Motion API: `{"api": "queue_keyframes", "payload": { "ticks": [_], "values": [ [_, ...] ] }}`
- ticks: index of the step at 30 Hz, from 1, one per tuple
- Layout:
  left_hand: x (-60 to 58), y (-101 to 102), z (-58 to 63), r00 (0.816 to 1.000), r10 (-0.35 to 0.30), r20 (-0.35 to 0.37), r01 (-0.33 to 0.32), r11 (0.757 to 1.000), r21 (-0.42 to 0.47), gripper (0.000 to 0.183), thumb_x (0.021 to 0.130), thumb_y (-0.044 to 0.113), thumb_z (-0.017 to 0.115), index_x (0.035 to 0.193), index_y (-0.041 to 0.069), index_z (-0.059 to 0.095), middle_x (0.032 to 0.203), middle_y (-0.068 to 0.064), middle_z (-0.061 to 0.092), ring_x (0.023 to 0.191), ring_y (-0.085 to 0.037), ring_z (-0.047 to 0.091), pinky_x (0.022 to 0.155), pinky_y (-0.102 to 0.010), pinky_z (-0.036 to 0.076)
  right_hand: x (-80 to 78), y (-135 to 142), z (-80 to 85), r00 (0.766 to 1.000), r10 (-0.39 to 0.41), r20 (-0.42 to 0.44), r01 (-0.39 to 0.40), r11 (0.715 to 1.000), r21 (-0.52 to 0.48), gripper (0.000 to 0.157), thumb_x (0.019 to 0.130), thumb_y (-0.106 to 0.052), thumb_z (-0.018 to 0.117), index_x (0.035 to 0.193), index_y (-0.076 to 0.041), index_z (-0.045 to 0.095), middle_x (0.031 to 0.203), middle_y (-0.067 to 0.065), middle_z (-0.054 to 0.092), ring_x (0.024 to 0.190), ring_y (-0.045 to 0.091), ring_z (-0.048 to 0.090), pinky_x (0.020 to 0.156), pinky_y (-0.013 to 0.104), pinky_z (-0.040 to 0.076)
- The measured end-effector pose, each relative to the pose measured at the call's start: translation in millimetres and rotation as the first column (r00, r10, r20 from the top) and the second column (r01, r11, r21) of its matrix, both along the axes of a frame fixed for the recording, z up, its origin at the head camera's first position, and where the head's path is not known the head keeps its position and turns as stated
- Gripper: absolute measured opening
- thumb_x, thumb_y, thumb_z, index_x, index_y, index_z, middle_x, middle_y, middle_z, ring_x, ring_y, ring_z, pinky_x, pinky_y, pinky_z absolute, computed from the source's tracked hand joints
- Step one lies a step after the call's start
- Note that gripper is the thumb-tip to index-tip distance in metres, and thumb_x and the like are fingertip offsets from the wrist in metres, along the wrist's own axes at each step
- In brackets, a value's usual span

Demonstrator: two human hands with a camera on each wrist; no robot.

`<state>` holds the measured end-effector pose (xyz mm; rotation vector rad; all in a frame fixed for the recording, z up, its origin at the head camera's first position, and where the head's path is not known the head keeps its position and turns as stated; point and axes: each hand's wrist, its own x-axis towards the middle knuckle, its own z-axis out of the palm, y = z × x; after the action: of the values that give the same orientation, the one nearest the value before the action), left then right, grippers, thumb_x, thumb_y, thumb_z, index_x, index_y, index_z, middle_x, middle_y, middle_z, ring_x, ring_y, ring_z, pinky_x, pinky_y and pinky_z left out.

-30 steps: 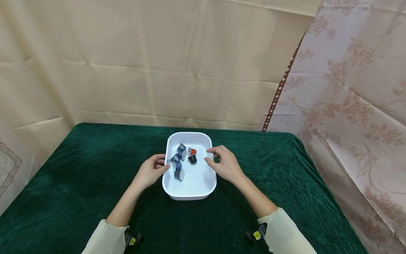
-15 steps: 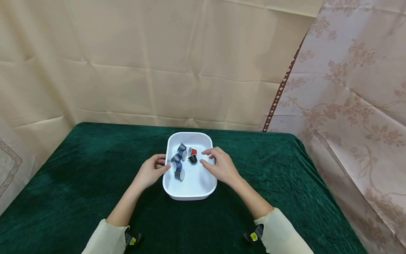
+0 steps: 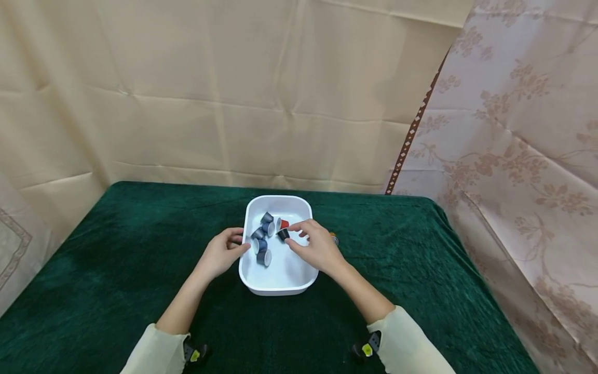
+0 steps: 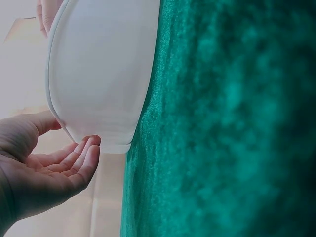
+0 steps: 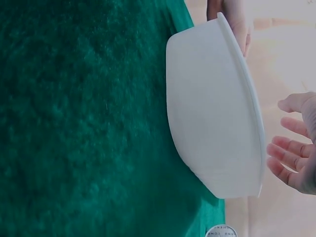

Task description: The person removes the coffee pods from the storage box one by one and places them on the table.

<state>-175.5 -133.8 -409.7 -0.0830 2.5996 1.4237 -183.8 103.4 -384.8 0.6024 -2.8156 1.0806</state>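
A white plastic tub (image 3: 280, 288) stands on the green cloth, holding several coffee capsules. My left hand (image 3: 225, 250) grips its left wall, thumb over the rim and fingers on the outside; the left wrist view shows this hand (image 4: 54, 163) too. Reaching over the right rim, my right hand (image 3: 320, 248) has its thumb and index finger spread right beside a black capsule (image 3: 282, 235). Behind that lies a red capsule (image 3: 283, 224). Blue and grey capsules, such as a dark blue one (image 3: 263, 257), lie along the left side. The tub wall (image 5: 212, 108) hides them from both wrist views.
Just outside the tub's right side, partly behind my right hand, a capsule (image 3: 334, 238) lies on the cloth; its round printed lid (image 5: 221, 231) shows in the right wrist view. Green velvet cloth (image 3: 411, 270) covers the table, with a beige curtain (image 3: 233, 104) behind.
My right hand has moved left from the tub's right rim to the black capsule. A capsule outside the tub has come into sight behind it. My left hand has stayed put.
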Motion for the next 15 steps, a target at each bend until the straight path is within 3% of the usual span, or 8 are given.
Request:
{"api": "queue_keyframes", "payload": {
  "ticks": [15],
  "values": [
    [0.8,0.4,-2.5,1.0,-0.001,-0.02,0.001,1.0,0.0,0.048,0.092,0.021,0.059,0.134,0.005,0.044,0.12,-0.018,0.057,0.096,-0.022,0.061,0.075,-0.031,0.054,5.0,-15.0,-3.6,0.995,0.095,0.008,-0.095,0.995,0.015,0.031,0.086,-0.028,0.066,0.112,-0.012,0.065,0.111,0.011,0.064,0.094,0.027,0.061,0.075,0.028,0.051]
  ]
}}
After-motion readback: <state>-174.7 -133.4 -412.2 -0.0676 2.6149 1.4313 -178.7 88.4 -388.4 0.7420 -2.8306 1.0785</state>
